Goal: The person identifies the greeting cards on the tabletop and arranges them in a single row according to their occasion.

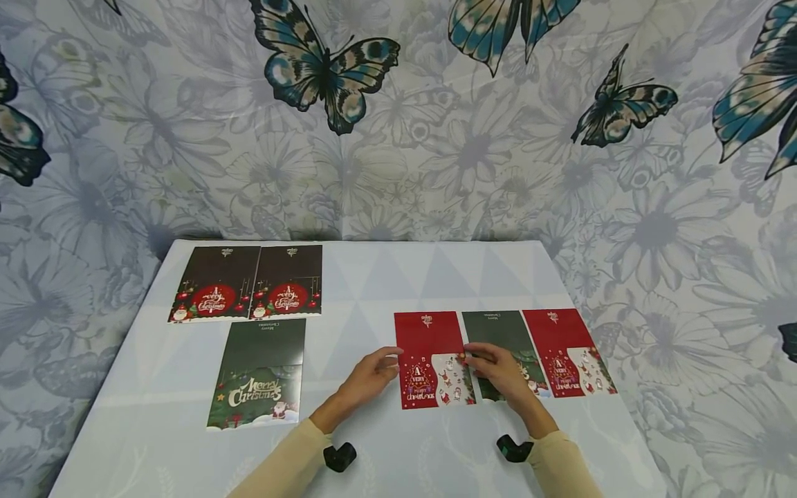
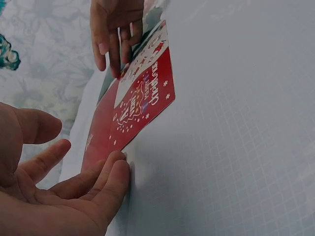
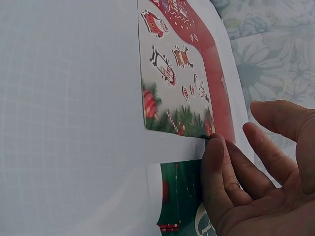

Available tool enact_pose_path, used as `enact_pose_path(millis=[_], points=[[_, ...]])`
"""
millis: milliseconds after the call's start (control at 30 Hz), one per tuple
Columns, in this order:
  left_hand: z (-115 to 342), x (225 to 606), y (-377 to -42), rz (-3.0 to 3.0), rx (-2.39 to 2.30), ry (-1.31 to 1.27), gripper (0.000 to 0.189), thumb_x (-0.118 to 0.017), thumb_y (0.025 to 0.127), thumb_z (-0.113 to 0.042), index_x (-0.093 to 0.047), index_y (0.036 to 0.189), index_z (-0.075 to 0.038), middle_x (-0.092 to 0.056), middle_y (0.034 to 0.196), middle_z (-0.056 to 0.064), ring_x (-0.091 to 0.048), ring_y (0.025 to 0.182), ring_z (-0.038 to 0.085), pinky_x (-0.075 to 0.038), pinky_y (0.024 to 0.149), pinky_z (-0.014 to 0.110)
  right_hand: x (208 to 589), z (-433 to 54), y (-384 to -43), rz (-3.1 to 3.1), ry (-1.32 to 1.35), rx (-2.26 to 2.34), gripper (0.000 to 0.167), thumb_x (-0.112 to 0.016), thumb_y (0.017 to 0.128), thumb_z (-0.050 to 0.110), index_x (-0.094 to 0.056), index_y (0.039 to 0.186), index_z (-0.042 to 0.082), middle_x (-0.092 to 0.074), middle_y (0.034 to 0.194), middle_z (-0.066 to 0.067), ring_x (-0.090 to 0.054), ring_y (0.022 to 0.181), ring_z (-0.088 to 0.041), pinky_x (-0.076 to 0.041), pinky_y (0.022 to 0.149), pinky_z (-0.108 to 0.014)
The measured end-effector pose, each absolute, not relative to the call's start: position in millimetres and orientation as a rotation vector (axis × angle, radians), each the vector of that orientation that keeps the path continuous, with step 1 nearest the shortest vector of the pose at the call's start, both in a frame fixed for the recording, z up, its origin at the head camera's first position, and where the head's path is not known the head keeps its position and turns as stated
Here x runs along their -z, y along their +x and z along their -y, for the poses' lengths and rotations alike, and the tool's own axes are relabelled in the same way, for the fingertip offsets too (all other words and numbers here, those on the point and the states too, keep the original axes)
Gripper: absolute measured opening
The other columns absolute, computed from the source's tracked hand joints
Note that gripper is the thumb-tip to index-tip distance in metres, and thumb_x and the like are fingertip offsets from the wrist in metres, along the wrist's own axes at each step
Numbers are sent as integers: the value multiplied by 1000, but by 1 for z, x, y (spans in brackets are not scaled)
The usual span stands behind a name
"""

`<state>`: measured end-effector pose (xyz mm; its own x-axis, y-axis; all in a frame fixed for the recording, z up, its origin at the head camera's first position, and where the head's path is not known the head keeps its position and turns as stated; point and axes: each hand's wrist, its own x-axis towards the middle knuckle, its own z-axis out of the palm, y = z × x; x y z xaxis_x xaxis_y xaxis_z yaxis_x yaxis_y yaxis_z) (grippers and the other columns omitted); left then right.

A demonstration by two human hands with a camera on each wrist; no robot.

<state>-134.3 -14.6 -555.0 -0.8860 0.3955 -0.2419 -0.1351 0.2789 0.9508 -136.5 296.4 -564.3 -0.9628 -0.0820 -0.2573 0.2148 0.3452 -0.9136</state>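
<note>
A red Christmas card [image 1: 428,335] lies unfolded on the table, with white cartoon artwork on its lower right. My left hand [image 1: 369,379] is at its left edge; the left wrist view shows those fingertips [image 2: 118,169] against the card's side, thumb apart. At the opposite edge, my right hand [image 1: 503,373] touches the card with its fingertips [image 3: 214,152]. Neither hand curls round the card. Beneath the right hand lies a green Christmas card [image 1: 492,328], partly hidden. Right of that lies a second red card [image 1: 554,335].
On the table's left [image 1: 133,387] lie two dark cards, the left one [image 1: 214,277] beside the right one [image 1: 289,273], their edges meeting. Another green card [image 1: 264,360] lies just below them. A butterfly-patterned backdrop [image 1: 349,173] stands behind the table.
</note>
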Motion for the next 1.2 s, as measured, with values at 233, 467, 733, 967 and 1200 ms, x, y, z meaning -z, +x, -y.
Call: enact_pose_path(millis=[233,467,733,967,1200], points=[[14,554,-134,-2119,-1664,254,41,-51,102,-12,-51,143,-6,-54,143,24,-53,130,43,-50,99,56,561,-292,-137,-2337,167,1654,39,-66,97,18,-62,133,3,-64,132,-20,-67,110,-28,-57,87,-28],[15,556,-135,-2063,-1721,166,39,-53,101,-11,-53,139,-5,-56,139,23,-55,128,40,-50,100,54,563,-289,-138,-2336,175,1669,38,-65,98,18,-62,133,3,-64,132,-19,-67,110,-26,-57,83,-26],[19,559,-135,-1941,-1778,87,38,-55,101,-13,-54,137,-3,-58,136,21,-57,126,34,-48,104,51,565,-286,-136,-2350,177,1680,37,-66,97,15,-63,132,2,-64,130,-20,-66,106,-24,-56,79,-25],[22,561,-136,-1898,-1822,70,37,-56,100,-10,-54,136,-1,-59,135,21,-57,126,34,-49,104,49,566,-284,-134,-2359,204,1668,37,-66,96,14,-63,132,3,-64,130,-19,-63,99,-20,-53,77,-26],[24,561,-135,-1880,-1875,50,38,-57,97,-6,-54,135,2,-59,134,22,-60,117,28,-53,100,45,564,-282,-131,-2353,143,1688,40,-65,94,3,-59,133,-2,-64,127,-25,-67,105,-29,-53,80,-21]])
